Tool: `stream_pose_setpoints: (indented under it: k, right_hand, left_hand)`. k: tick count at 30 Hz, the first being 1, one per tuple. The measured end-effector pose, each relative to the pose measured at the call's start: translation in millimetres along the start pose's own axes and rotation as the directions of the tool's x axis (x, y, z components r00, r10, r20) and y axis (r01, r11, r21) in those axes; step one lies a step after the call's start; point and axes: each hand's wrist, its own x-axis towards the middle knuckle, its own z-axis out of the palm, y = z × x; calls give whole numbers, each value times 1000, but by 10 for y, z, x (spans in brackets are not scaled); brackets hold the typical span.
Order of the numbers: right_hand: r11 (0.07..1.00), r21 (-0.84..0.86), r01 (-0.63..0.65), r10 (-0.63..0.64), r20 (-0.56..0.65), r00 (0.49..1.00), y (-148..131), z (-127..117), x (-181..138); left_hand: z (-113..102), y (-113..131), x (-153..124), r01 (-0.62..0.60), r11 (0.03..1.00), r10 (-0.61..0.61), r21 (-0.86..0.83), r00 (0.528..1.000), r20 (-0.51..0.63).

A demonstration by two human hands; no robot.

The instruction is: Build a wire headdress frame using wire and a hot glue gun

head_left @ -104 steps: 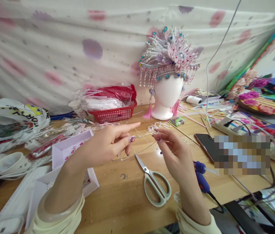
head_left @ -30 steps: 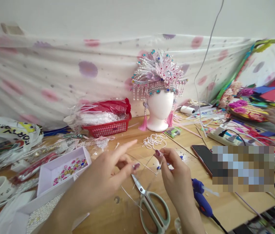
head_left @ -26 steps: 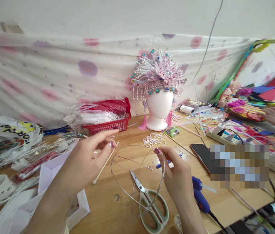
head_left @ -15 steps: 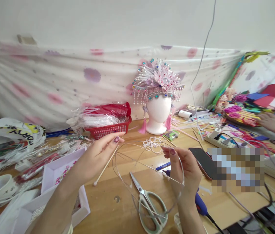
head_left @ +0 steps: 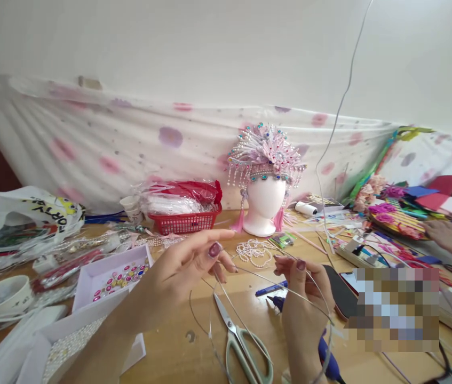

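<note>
Several thin, pale loops of wire (head_left: 268,279) stretch between my two hands and hang down over the tabletop. My left hand (head_left: 188,269) pinches one side of the loops between thumb and fingers. Thumb and bent fingers of my right hand (head_left: 308,293) close on the other side. Below them lie green-handled scissors (head_left: 245,349) with closed blades. Next to my right hand are a blue pen (head_left: 271,288) and a blue-handled tool (head_left: 328,358), partly hidden by the wrist. A string of white beads (head_left: 254,253) lies just beyond the hands.
A white mannequin head (head_left: 264,205) wears a beaded pink headdress (head_left: 271,152). A red basket (head_left: 183,223) stands left of it. Gem trays (head_left: 85,285) lie beneath my left forearm. On the right are a phone (head_left: 340,290), a power strip (head_left: 348,252) and another person's hands (head_left: 445,234).
My left hand has moved right, closer to my right hand, and the wire loops have shifted. The thin pale stick with a white tip by my left hand no longer shows. The view has tilted up.
</note>
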Motion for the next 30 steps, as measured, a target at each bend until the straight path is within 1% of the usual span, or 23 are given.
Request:
stream_pose_setpoints:
  k: [3, 5, 7, 10, 12, 13, 16, 17, 19, 21, 23, 26, 30]
  right_hand:
    - [995, -74, 62, -56, 75, 996, -43, 33, 24]
    - [992, -96, 77, -64, 128, 990, -71, 64, 53]
    - [995, -78, 62, -47, 176, 983, -92, 97, 86]
    - [999, -38, 22, -12, 252, 968, -104, 118, 119]
    - [999, 4, -42, 39, 300, 953, -101, 90, 120]
    - [995, 30, -96, 82, 309, 947, -100, 62, 114]
    - [941, 126, -314, 266, 297, 917, -122, -52, 81]
    - [904, 163, -395, 336, 301, 892, -143, -88, 69]
    - [800, 235, -552, 454, 363, 813, -204, -137, 51]
    - [704, 277, -654, 506, 450, 736, -284, -146, 43]
    - [660, 294, -691, 508, 503, 699, -364, -124, 46]
    - [648, 297, -701, 508, 518, 688, -443, -75, 57]
    - [644, 280, -712, 531, 506, 680, -451, -43, 57]
  left_hand:
    - [-23, -40, 54, 69, 997, -69, -19, 998, 4]
    - [-53, -86, 86, 120, 992, -120, -28, 993, -11]
    - [-90, -143, 113, 135, 990, -136, -35, 989, -60]
    - [-143, -215, 138, 112, 993, -114, -24, 981, -158]
    - [-170, -233, 144, 97, 995, -103, -39, 969, -224]
    - [-182, -230, 144, 91, 994, -104, -63, 959, -264]
    - [-211, -185, 139, 43, 987, -101, -152, 912, -397]
    - [-220, -166, 137, 25, 986, -95, -166, 897, -431]
    - [-235, -132, 133, 13, 986, -93, -169, 875, -475]
    - [-241, -112, 129, 20, 986, -103, -166, 856, -507]
    - [-238, -108, 123, 19, 987, -99, -157, 847, -522]
    - [-226, -126, 114, 13, 996, -57, -90, 856, -514]
    - [-213, -159, 105, 46, 999, -40, 0, 860, -508]
